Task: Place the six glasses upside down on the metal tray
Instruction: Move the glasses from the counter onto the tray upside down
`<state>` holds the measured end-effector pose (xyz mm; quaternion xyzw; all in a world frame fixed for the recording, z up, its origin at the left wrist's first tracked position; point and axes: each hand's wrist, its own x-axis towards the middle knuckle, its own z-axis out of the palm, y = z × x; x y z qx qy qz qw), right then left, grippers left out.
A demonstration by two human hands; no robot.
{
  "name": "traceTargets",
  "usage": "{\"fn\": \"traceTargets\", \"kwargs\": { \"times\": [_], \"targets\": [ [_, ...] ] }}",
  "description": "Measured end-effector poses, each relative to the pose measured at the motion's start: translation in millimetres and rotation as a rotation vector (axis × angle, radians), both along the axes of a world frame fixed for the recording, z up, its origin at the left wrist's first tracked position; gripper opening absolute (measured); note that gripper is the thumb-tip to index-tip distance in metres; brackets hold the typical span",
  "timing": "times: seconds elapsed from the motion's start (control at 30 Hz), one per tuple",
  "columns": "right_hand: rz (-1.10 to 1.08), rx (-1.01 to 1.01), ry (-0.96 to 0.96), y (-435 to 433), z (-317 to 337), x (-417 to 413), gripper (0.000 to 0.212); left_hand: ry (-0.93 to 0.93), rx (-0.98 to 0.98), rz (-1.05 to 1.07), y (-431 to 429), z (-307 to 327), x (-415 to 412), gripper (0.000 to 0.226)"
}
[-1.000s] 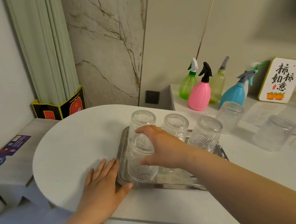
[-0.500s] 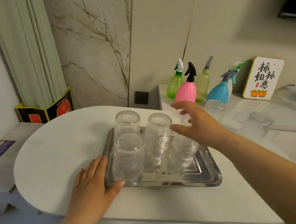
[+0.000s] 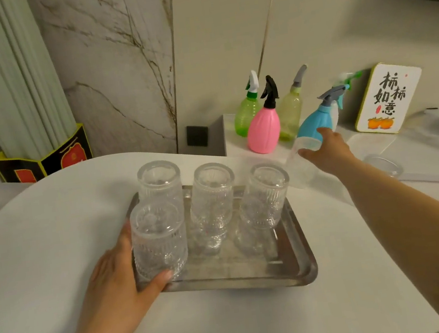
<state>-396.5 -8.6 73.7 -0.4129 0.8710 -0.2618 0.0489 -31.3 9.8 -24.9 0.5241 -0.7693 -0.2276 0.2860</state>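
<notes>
1. Four glasses [image 3: 212, 195] stood upside down on the tray [image 3: 295, 265]: three in the back row, one at the front left.
2. The fifth glass [image 3: 300, 166] stood on the table [image 3: 41, 245], just right of the tray. The sixth glass [image 3: 383, 165] stood well apart, farther right.
3. The right hand [image 3: 325, 152] was at the fifth glass, fingers spread at its rim. Whether the grip had closed on it could not be told.
4. The left hand [image 3: 121, 274] lay flat on the table, open, thumb against the tray's front left edge, bracing it.
5. Handling judgement: the glasses appeared rigid, ribbed, fragile and fairly light. The ribs should aid friction. Take hold around the mid-wall, not the thin rim.
6. Risk judgement: the upturned glasses stood close together; setting one down between them could knock a neighbour.
7. Spray bottles [image 3: 263, 129] stood behind, just beyond the right hand.
</notes>
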Motion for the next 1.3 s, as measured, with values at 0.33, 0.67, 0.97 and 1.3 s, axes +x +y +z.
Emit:
{"fn": "traceTargets", "kwargs": {
  "times": [0.33,0.67,0.97,1.3],
  "targets": [
    [-0.063,-0.022,-0.073,-26.8,-24.0,-13.3,0.076,-0.015,-0.031,-0.036,-7.7,-3.2,1.1,0.099],
    [-0.07,-0.24,-0.13,3.4,-9.5,-3.3,0.073,-0.094,-0.002,-0.032,3.0,2.2,6.9,0.106],
    [0.152,-0.502,0.082,76.4,56.1,44.2,0.066,-0.229,0.049,0.017,7.6,-0.7,19.1,0.141],
    [0.503,-0.255,-0.148,90.3,45.4,132.5,0.072,-0.359,0.06,0.004,11.2,-2.9,21.7,0.144]
  ]
}}
